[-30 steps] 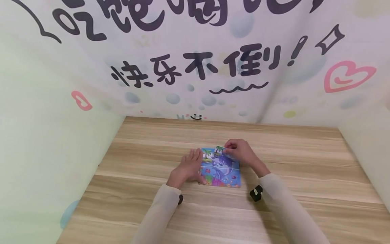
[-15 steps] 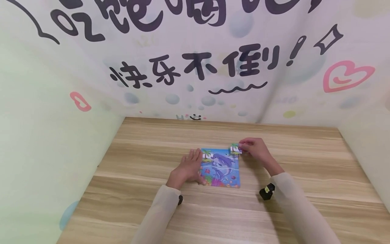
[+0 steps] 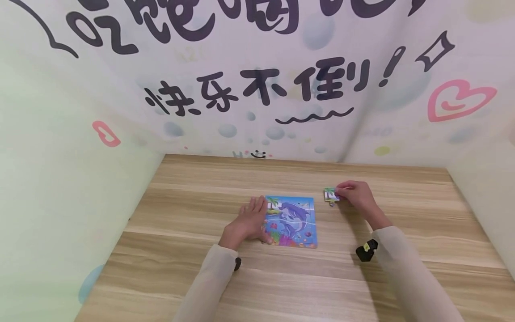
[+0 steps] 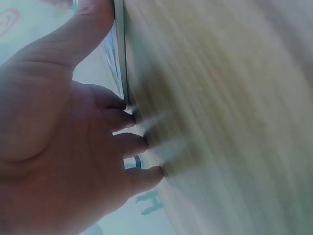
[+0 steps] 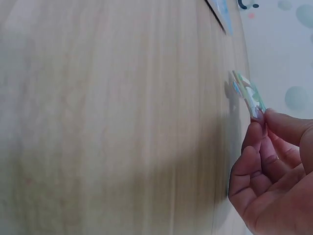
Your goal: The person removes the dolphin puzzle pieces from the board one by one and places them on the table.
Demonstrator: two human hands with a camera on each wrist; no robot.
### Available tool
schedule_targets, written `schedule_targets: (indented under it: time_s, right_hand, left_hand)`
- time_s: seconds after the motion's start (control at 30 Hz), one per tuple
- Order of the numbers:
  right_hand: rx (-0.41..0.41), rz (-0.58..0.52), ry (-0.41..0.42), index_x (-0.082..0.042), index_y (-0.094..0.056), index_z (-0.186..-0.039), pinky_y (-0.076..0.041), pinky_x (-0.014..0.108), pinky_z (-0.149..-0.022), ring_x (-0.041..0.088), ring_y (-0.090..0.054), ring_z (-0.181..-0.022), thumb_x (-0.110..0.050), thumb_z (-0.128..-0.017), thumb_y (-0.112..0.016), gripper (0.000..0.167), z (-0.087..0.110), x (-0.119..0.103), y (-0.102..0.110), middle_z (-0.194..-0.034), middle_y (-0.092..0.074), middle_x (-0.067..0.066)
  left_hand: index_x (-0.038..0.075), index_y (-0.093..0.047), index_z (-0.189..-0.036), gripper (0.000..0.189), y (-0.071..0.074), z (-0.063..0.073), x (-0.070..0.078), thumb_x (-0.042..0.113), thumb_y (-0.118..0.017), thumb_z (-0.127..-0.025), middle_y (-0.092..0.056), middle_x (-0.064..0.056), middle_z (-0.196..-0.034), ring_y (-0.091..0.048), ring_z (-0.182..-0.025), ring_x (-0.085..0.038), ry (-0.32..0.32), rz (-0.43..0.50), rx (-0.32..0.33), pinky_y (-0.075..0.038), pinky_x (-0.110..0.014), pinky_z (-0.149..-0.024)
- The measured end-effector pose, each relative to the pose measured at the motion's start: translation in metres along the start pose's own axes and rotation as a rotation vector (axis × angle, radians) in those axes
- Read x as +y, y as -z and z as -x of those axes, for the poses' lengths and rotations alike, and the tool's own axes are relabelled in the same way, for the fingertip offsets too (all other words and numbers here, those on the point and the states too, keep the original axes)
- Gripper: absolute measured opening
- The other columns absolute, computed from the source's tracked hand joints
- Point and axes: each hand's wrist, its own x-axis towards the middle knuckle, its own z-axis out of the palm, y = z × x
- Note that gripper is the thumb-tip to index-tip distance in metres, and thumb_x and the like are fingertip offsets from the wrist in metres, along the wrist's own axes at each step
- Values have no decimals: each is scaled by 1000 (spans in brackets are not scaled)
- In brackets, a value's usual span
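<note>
Right of the puzzle (image 3: pixel 291 223), the right hand (image 3: pixel 359 197) pinches a piece (image 3: pixel 330 194) between thumb and fingers; the left hand (image 3: pixel 248 222) rests spread along the puzzle's left edge. The left wrist view shows fingertips meeting the desk (image 4: pixel 234 122); the right, curled fingers (image 5: pixel 244 171) hidden overhead.

puzzle (image 3: pixel 291 222) partly behind left fingers (image 3: pixel 260 206)

Head view fwd/down; wrist views v. close; all share table (image 3: pixel 201 188)
</note>
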Motion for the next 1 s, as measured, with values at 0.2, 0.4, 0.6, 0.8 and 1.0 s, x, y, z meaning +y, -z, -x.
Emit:
schedule_targets:
  time_s: [0.2,0.4,0.6,0.8,1.0]
  right_hand:
    - [14,93,41,5,-69,-109,-48,23,-65,11,-59,-75,-20,-96,-64,29,-2,4,-3,-95,-71,14]
    - [29,169,65,4,-69,-108,-48,24,-65,17,-61,-77,-20,-97,-63,28,-1,2,-5,-96,-70,17]
    - [37,217,72,3,-70,-105,-47,25,-63,18,-59,-73,-20,-97,-62,25,1,0,-6,-89,-70,14]
    - [47,234,85,2,-71,-103,-46,25,-61,14,-58,-68,-19,-96,-63,24,1,-2,-6,-84,-70,12]
    - [49,240,92,3,-71,-102,-46,26,-60,11,-57,-65,-18,-96,-64,23,0,-1,-5,-79,-70,9]
  left_hand:
    - [9,-18,-159,109,0,3,1,44,-81,-78,-5,-14,-167,0,-154,-33,-37,-47,7,-12,-54,-122]
    - [5,-19,-158,110,0,3,0,46,-82,-77,-10,-15,-166,-8,-153,-35,-72,-31,57,-19,-53,-121]
    - [5,-20,-158,111,0,4,-1,45,-83,-76,-9,-13,-167,-7,-153,-35,-69,-47,45,-20,-52,-121]
    - [4,-19,-158,110,2,4,2,44,-82,-78,-9,-15,-166,-8,-153,-35,-57,-101,34,-20,-52,-121]
    - [4,-19,-158,109,3,3,4,43,-82,-78,-9,-15,-167,-7,-153,-35,-47,-104,18,-21,-53,-121]
